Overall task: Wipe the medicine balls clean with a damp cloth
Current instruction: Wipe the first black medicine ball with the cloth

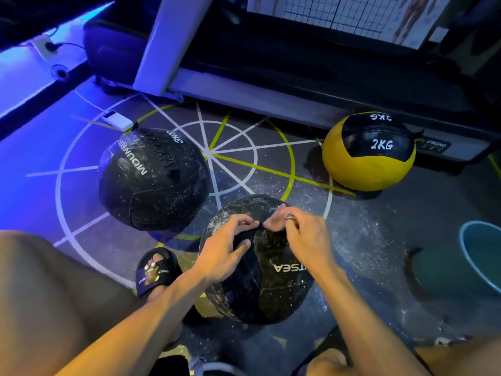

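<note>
A black medicine ball, speckled with white dust, sits on the floor between my knees. A dark cloth lies draped down its left side. My left hand pinches the cloth's top edge, thumb pressed on the fabric. My right hand, with a ring on one finger, pinches the same edge right beside it at the top of the ball. A second dusty black ball marked 3KG rests at the left. A yellow and black ball marked 2KG stands at the back right.
A teal bucket stands at the right edge. A treadmill runs along the back, with a white power strip on the floor near it. My sandalled left foot is beside the near ball. White dust covers the floor at the right.
</note>
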Tool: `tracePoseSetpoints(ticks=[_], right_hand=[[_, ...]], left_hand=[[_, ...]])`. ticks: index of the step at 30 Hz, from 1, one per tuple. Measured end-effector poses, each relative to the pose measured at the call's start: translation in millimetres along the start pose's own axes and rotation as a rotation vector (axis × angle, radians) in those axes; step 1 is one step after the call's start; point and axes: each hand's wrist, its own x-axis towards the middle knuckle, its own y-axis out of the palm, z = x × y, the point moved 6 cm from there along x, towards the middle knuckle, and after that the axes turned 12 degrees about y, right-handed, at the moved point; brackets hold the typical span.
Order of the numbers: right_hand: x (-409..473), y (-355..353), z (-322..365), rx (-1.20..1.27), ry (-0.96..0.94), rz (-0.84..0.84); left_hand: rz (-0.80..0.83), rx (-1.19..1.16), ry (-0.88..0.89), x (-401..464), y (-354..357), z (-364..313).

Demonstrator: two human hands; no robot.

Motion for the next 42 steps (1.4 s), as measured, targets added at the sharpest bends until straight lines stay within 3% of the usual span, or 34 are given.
tracePoseSetpoints(ticks=[1, 5, 11, 16, 20, 23, 27, 29, 33, 35, 38, 42], right_hand=[[-1.9, 2.5, -1.8, 0.004, -0.003, -0.023], [-27.7, 36.5, 9.8, -0.159, -0.110, 0.153], [0.1, 14.8, -10.7, -0.134, -0.041, 0.083], [-20.8, 30.7, 4.8, -0.157, -0.157, 0.194], [-7.5, 12.7, -20.6, -0.053, -0.037, 0.064], [-6.4, 12.4, -29.7, 0.027, 0.058, 0.095], [-1.2, -2.7, -35.6, 0.269, 0.265, -0.050], [-6.4, -2.7, -28.3, 0.297, 0.252, -0.118], [-23.7, 35.3, 10.6, 0.058, -0.074, 0.148], [-33.3, 49.9, 11.7, -0.074, -0.214, 0.190], [-42.8, 39.2, 5.8, -0.172, -0.258, 0.084], [-38.2, 25.1, -2.6, -0.351, -0.179, 0.155]], left_hand=[[0.005, 0.007, 0.008, 1.0, 0.8, -2.3], [-0.008, 0.037, -0.002, -0.7, -1.1, -0.5], [0.009, 0.050, 0.063, -2.1, 7.6, -3.8], [-0.025, 0.095, 0.065, -1.0, 7.1, 0.7], [-0.064, 0.094, 0.112, 2.7, 6.1, -4.9], [-0.194, 0.254, 0.125, -1.1, -2.2, -4.6], [-0.307, 0.289, -0.018, -8.6, -11.0, 1.1], [-0.320, 0.252, -0.057, -11.0, -11.2, 4.9], [-0.313, 0.191, -0.052, -9.2, -8.7, 4.1], [-0.323, 0.215, -0.040, -7.4, -8.5, 4.2], [-0.315, 0.249, -0.021, -8.0, -6.2, 3.6], [-0.295, 0.204, -0.034, -5.2, -6.4, 7.1]])
